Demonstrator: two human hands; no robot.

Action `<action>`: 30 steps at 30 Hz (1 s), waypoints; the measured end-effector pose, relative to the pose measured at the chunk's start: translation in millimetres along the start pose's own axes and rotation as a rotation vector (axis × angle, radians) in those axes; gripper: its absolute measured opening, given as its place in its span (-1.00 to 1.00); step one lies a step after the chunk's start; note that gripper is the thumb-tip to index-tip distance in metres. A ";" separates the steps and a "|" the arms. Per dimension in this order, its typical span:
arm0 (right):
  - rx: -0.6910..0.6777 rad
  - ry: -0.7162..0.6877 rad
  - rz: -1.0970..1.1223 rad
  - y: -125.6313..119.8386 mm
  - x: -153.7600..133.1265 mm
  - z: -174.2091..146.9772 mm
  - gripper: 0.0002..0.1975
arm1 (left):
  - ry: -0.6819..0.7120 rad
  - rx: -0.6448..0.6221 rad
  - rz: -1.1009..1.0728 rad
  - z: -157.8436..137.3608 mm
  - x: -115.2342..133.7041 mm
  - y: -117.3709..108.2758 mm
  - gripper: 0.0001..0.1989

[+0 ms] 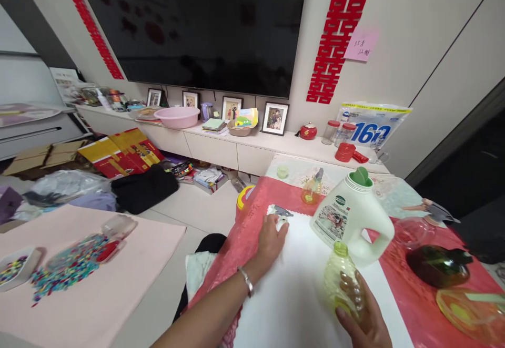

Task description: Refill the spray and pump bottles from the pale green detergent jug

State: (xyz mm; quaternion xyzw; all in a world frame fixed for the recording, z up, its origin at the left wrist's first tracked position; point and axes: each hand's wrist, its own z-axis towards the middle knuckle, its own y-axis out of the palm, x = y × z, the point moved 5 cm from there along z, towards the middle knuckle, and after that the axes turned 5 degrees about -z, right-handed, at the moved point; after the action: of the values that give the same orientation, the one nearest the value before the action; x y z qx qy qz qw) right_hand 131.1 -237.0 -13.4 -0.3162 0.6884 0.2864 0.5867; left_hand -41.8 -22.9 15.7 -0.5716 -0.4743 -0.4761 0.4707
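Note:
My right hand (pixel 371 319) is wrapped round a translucent yellow-green bottle (pixel 342 277). The bottle tilts slightly, and its neck is uncovered. My left hand (pixel 271 240), with a silver bracelet at the wrist, reaches to the far left corner of the white sheet (pixel 292 295). Its thumb and fingers close round a grey spray trigger head (pixel 282 211) lying there, partly hidden by the fingers. Just beyond the bottle stands a big pale green jug (pixel 335 216) with a handle, its green cap (pixel 361 176) tipped up at the mouth.
An orange spray bottle (pixel 311 193) stands behind the jug. On the right lie a dark bottle (pixel 437 265), a clear pink spray bottle (pixel 416 232) and an orange dish (pixel 465 311). Left, a pink-covered table (pixel 134 274) bears scattered beads. A low cabinet (pixel 215 148) runs along the wall.

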 end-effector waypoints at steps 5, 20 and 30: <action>-0.128 -0.042 -0.006 39.4 -2.6 3.9 0.02 | 0.167 -0.687 -0.126 -71.3 9.1 17.6 -0.27; 0.510 -0.368 -0.474 -56.8 -110.0 79.6 -0.14 | 0.645 -0.446 0.005 -91.8 -53.2 52.4 0.00; 0.308 -0.245 -0.309 -56.3 -87.2 158.9 -0.46 | 0.678 -0.361 0.078 -91.1 -62.6 52.9 0.00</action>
State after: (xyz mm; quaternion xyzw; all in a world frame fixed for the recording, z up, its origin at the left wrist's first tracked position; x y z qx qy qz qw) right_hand 283.8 -142.6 48.1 -0.2873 0.5912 0.1213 0.7438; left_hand -4.3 -124.6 -41.5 -0.4727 -0.1783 -0.6958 0.5105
